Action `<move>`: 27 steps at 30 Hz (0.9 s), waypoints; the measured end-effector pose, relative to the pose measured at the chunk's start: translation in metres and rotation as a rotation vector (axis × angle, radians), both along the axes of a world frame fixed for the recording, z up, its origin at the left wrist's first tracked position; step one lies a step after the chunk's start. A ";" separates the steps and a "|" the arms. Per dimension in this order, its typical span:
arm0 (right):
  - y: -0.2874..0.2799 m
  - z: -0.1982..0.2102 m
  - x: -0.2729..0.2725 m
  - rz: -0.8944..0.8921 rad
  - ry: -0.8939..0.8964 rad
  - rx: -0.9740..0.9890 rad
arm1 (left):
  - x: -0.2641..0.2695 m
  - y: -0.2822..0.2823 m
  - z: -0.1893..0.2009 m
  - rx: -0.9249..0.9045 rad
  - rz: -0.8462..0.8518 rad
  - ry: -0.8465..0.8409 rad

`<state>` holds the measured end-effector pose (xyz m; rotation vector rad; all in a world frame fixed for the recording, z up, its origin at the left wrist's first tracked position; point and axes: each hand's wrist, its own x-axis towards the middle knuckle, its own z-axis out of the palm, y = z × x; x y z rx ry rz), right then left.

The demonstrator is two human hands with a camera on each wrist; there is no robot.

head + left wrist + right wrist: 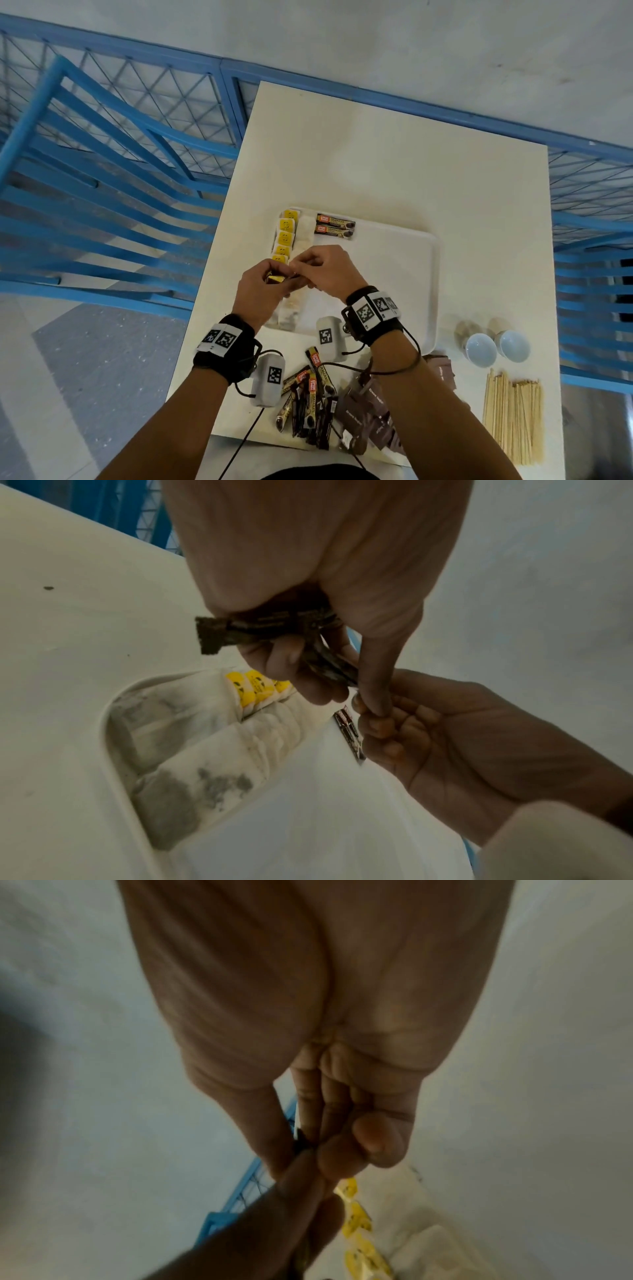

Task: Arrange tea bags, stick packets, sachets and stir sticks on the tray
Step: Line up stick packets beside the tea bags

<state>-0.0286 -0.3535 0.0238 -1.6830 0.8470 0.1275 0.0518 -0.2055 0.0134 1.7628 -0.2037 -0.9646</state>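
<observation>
The left hand (261, 291) is gripping a bundle of light, slippery stick packets (274, 631) while the right hand (325, 270) is pinching one end, likely the best hold.

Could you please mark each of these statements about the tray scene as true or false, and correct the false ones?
1. Two stick packets lie on the tray. True.
2. The stir sticks are already on the tray. False: they lie on the table, to its right.
3. The left hand grips a bunch of stick packets. True.
4. The tea bags with yellow tags lie along the tray's right edge. False: they line its left edge.
5. The right hand rests flat on the table. False: it pinches at the left hand's bunch.
</observation>
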 end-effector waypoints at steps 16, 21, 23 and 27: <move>0.005 -0.006 -0.014 -0.299 -0.156 0.198 | 0.001 0.006 0.008 -0.037 0.131 0.123; 0.011 -0.006 -0.010 -0.389 -0.176 0.155 | -0.006 0.004 0.010 -0.064 0.077 0.158; 0.012 -0.006 -0.008 -0.392 -0.179 0.120 | -0.008 0.003 0.011 -0.002 0.005 0.131; 0.013 -0.004 -0.009 -0.218 -0.133 0.029 | -0.005 0.004 0.009 0.034 0.070 0.114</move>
